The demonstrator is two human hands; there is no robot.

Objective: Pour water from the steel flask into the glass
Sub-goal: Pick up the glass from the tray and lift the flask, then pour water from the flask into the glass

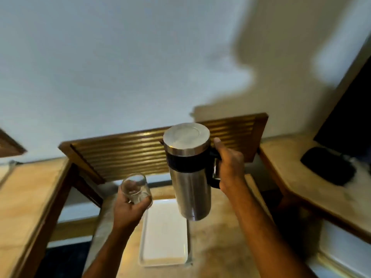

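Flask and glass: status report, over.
Right hand shut on steel flask handle, flask upright, lid on. Left hand holds glass above white tray. No pour yet. Nothing between them.

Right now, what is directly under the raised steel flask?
Under the steel flask, held up by the right hand, lies a white tray on the table. The flask's base covers the tray's far right corner, so that part cannot be seen.
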